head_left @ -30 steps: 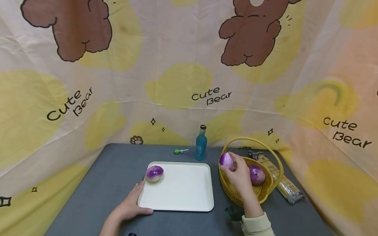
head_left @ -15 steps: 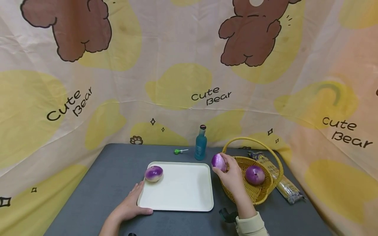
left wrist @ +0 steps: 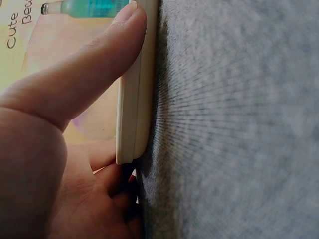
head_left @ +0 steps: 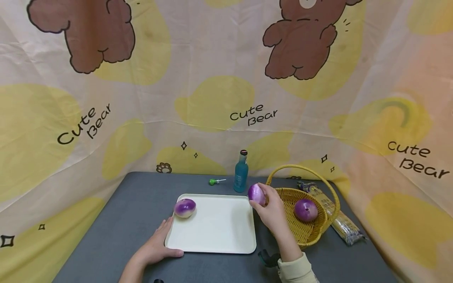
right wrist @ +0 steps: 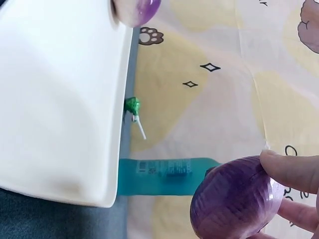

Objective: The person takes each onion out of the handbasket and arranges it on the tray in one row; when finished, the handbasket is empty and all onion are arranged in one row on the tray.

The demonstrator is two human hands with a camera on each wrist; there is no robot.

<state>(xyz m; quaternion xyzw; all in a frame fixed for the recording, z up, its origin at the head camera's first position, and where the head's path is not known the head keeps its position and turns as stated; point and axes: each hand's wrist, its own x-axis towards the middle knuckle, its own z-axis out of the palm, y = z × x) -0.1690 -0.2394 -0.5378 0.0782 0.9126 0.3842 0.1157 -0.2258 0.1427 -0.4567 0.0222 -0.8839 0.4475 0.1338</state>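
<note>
My right hand (head_left: pixel 275 210) pinches a glossy purple onion (head_left: pixel 256 195) between thumb and fingers, above the tray's right back corner area. In the right wrist view, the held onion (right wrist: pixel 234 199) shows streaked skin with the thumb at its upper end. My left hand (head_left: pixel 155 244) rests at the left front corner of the white rectangular tray (head_left: pixel 216 232), its thumb along the front edge and fingers against the left side. Another purple and white onion (head_left: pixel 185 208) lies on the tray's left back part. A third onion (head_left: pixel 306 210) sits in the yellow wicker basket (head_left: pixel 301 232).
Behind the tray stand a blue bottle (head_left: pixel 241 175) and a green-wrapped lollipop (head_left: pixel 216 181). A long clear packet (head_left: pixel 345 226) lies right of the basket, whose tall handle (head_left: pixel 318 175) arches upward. A printed bear cloth (head_left: pixel 212 98) hangs behind the grey table (head_left: pixel 116 220).
My right hand has carried the onion leftward from over the basket to the tray's right edge, leaving the third onion in fuller view. My left hand stays in place.
</note>
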